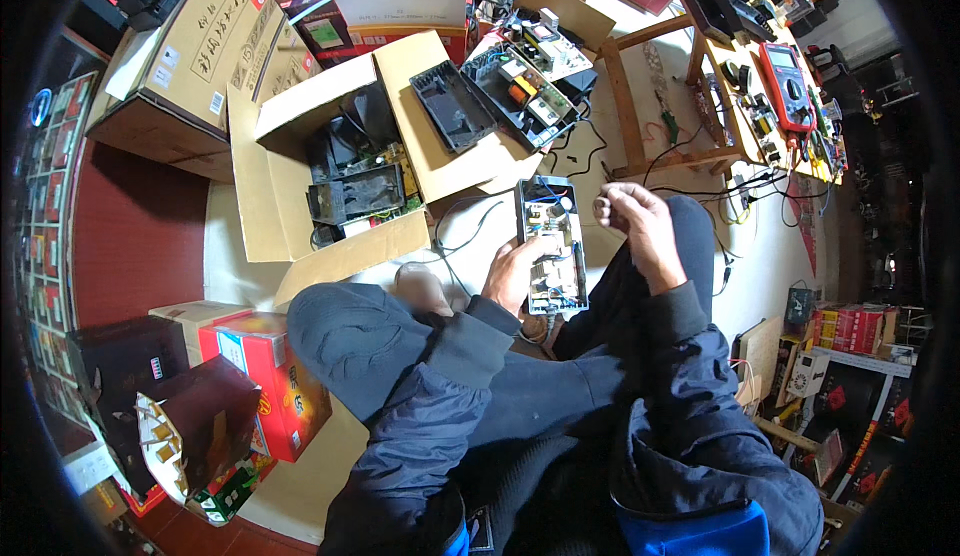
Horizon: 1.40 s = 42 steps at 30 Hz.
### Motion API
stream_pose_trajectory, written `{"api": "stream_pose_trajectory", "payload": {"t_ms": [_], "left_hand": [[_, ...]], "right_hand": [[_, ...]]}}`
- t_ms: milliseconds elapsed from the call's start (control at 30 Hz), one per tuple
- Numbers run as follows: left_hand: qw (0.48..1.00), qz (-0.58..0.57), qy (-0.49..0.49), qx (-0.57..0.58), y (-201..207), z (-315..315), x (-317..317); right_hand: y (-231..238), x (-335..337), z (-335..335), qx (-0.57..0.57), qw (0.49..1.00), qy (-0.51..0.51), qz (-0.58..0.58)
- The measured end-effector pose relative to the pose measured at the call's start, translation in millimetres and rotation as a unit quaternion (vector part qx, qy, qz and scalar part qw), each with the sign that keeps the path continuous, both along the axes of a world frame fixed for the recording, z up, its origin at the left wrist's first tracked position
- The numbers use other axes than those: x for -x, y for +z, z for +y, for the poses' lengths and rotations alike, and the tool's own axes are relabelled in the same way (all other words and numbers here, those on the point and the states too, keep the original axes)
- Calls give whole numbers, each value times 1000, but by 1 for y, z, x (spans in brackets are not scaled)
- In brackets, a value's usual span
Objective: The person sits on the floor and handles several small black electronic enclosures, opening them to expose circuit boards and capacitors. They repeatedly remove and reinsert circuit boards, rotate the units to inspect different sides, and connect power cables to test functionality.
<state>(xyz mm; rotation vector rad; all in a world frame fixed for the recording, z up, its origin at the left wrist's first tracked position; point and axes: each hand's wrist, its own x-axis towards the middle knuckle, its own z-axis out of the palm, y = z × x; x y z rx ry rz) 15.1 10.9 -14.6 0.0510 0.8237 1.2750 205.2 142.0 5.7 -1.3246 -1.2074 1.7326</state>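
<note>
Between my knees my left hand holds an open black plastic case with a circuit board inside, its thumb over the near-left part of the board. Light-coloured parts and a blue wire show in the case. To the right of it and apart from it, my right hand is raised with the fingers curled in. Whether something small sits in those fingers is hidden. Beyond the case lie an empty black case half and other opened electronic units with boards, on a cardboard flap.
An open cardboard box full of black cases and boards stands ahead to the left. A wooden stool and a bench with a red multimeter are at the right. Black cables trail over the floor. Red boxes stand at the left.
</note>
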Motion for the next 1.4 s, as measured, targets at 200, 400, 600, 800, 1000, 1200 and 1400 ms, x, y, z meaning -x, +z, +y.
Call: {"api": "stream_pose_trajectory", "payload": {"t_ms": [200,400,600,800,1000,1200,1400], "left_hand": [[1000,-1,1,-4,-12,-3,-14],[1000,-10,11,12,-21,-1,-15],[994,-38,101,14,-24,-3,-14],[977,-84,194,18,-22,5,-2],[961,-95,255,52,-5,8,10],[951,-107,286,54,-3,10,21],[944,-135,296,43,-5,7,26]], "right_hand": [[-38,-7,-11,14,999,40,12],[-40,-7,-12,16,997,67,24],[-33,6,-7,8,999,37,15],[-24,81,36,-70,992,104,30],[-51,186,85,-327,870,196,-311],[-83,208,107,-241,889,197,-336],[-36,169,89,-69,990,116,-50]]}}
